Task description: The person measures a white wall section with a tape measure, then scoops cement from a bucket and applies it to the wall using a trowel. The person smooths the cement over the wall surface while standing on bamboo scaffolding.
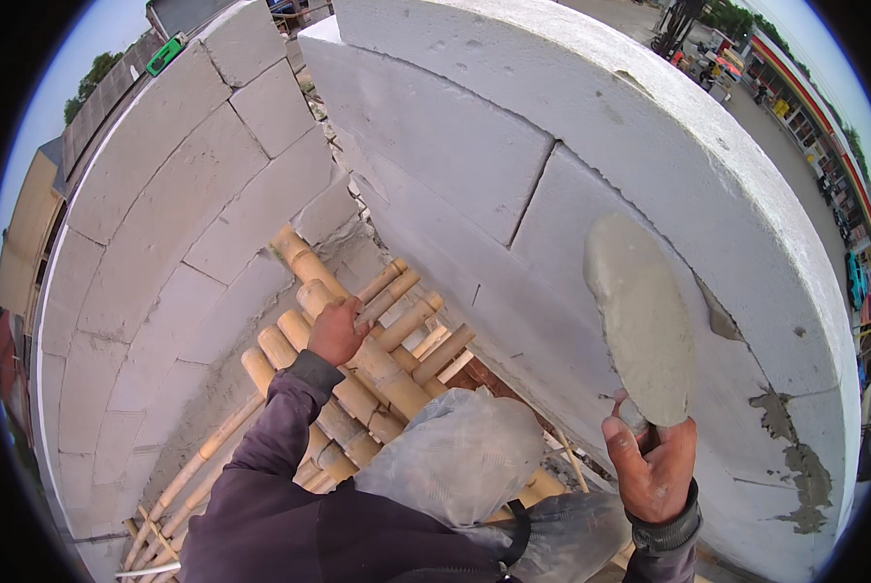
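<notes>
My left hand (339, 332) is closed round a short bamboo piece among the crossed bamboo poles (375, 374). At the lower right, my right hand (651, 471) holds a trowel (637, 311) upright by its handle, its long rounded face coated in wet grey mortar. That face is in front of the pale block wall (464, 155), where a smear of mortar (800, 466) lies along a joint.
A second block wall (173, 194) rises on the left, with a green tool (165, 56) on its top. Translucent plastic (445, 447) lies in front of my body. Beyond the right wall are a road, shopfronts (814, 136) and parked vehicles.
</notes>
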Demonstrator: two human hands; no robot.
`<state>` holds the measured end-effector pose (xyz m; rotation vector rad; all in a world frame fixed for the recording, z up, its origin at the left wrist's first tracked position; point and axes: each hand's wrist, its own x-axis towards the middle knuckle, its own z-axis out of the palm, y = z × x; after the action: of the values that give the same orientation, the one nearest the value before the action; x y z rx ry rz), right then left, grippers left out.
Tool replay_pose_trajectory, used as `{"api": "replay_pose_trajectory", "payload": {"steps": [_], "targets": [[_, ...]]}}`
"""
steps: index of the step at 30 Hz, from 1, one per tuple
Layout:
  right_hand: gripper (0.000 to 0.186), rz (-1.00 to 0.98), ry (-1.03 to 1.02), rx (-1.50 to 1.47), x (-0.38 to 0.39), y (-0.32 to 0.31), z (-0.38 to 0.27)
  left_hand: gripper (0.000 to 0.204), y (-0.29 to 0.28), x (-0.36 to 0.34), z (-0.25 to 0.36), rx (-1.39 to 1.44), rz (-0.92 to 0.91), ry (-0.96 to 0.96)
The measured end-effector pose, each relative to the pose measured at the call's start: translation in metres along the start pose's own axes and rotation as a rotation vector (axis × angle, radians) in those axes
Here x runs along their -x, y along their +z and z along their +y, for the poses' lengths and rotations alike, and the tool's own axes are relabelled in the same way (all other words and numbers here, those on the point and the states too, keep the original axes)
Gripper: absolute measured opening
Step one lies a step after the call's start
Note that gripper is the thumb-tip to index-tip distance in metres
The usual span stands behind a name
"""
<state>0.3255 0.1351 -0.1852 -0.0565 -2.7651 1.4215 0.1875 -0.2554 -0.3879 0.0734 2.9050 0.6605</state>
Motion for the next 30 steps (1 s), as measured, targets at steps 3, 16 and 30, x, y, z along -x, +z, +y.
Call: {"api": "replay_pose_trajectory", "payload": {"steps": [3,16,30], "targets": [[0.027,-0.284,0.072,-0.221,-0.069,0.020,-0.037,0.050,0.047,0.034,-0.116,-0.153,0.023,-0.446],[0.037,0.074,0.070,-0.384,-0.022,0.023,-0.023,0.091,0.157,0.128,-0.292,0.035,0.199,-1.173],[0.024,0.376,0.026,-0.223,0.041,0.010,0.059,0.090,0.175,0.125,-0.360,0.212,0.280,-0.939]]}}
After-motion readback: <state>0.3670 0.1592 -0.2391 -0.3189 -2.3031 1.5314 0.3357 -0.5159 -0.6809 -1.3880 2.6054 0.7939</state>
